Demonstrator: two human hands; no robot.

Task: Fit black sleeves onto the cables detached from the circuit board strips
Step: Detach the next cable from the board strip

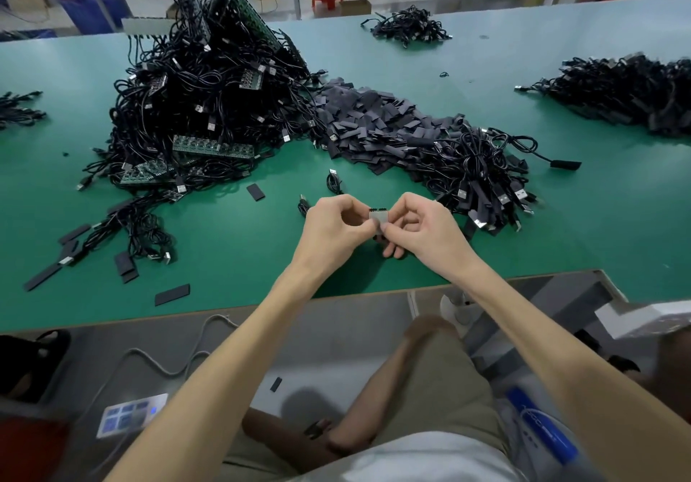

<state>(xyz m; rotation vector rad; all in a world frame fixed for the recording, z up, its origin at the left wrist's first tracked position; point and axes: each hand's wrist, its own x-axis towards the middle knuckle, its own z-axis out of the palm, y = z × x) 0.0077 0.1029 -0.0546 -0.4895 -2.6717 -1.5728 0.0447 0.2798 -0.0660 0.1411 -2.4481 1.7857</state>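
Above the green table's near edge, my left hand (pixel 331 225) and my right hand (pixel 418 229) meet. Both pinch a small grey circuit board piece (pixel 378 216) with dark pins along its top edge. Two black coiled cables (pixel 334 182) lie just beyond my hands. A big tangle of black cables on green circuit board strips (pixel 213 145) rises at the left. A heap of flat black sleeves (pixel 374 122) spreads across the middle. To its right lies a pile of sleeved cables (pixel 482 178) with USB plugs.
Loose sleeves (pixel 172 294) and cables lie scattered on the green table (pixel 617 212) at the near left. More cable heaps sit at the far middle (pixel 409 27) and far right (pixel 628 92). Below the table edge are my legs, a white device and a blue bottle.
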